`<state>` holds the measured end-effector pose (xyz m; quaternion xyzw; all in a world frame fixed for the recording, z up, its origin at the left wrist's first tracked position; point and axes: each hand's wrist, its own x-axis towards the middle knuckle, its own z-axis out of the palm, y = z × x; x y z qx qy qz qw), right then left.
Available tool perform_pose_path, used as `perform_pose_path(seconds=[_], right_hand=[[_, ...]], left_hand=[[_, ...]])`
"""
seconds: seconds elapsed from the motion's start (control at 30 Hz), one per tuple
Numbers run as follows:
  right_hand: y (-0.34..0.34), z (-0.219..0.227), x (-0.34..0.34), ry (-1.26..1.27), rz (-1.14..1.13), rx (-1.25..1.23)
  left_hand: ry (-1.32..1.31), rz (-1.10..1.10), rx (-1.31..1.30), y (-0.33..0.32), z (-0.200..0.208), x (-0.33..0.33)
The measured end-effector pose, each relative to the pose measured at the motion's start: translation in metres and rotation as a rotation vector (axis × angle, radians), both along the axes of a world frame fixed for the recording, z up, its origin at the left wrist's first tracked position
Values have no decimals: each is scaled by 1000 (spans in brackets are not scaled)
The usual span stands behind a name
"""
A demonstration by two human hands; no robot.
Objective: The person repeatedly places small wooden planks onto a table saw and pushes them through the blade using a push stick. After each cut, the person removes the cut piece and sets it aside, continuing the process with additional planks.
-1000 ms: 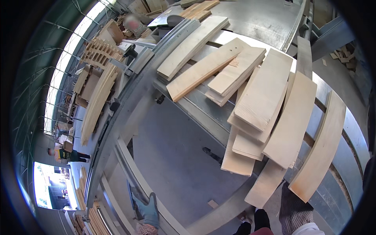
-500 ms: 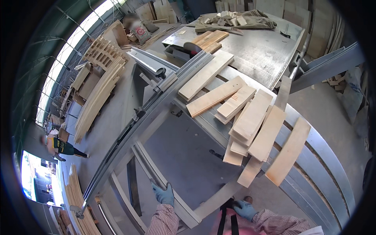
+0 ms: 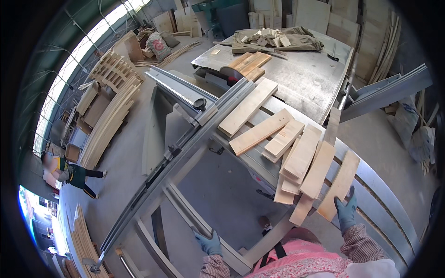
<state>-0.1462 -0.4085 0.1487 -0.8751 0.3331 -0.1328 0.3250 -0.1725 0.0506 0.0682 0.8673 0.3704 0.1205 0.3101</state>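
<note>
Reckoned from the middle of the view, the right hand [image 3: 346,212], in a blue glove, sits at four o'clock with thumb and fingers parted, its tip overlapping the outer edge of the last pale board [image 3: 341,183]; whether it actually touches the wood I cannot tell. The left hand [image 3: 209,243], gloved alike, lies at six o'clock over a metal rail [image 3: 183,207], thumb spread from the fingers and nothing held between them. Between three and four o'clock, a heap of overlapping boards [image 3: 302,155] rests askew on the slatted metal bench [image 3: 376,191], the lowest ends jutting past its near edge. A board with small dark marks [image 3: 262,131] slants at about one o'clock, just beside another plain board [image 3: 248,106] farther up. Beyond, around twelve, stand a round disc [image 3: 230,72] and some browner boards [image 3: 252,64]; at one o'clock, wood offcuts [image 3: 269,38] lie on a crumpled cloth [image 3: 303,42]. A co-worker [image 3: 74,176] appears between eight and nine, near long stacked strips [image 3: 109,125] at nine.
</note>
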Motion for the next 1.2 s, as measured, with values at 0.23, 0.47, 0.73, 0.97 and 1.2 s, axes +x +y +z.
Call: perform_pose_path(seconds=[0.23, 0.47, 0.73, 0.97, 1.2], right_hand=[[4, -28, 12, 351, -146, -2], [-1, -35, 11, 289, -50, -25], [-43, -32, 5, -200, -273, 920], [-70, 53, 13, -233, -176, 1248], [-77, 58, 98, -127, 194, 715]], left_hand=[[-79, -68, 257, 0, 25, 60], [-113, -500, 137, -53, 75, 297], [385, -494, 226, -90, 54, 396], [344, -637, 240, -79, 38, 408], [320, -595, 266, -77, 36, 401]])
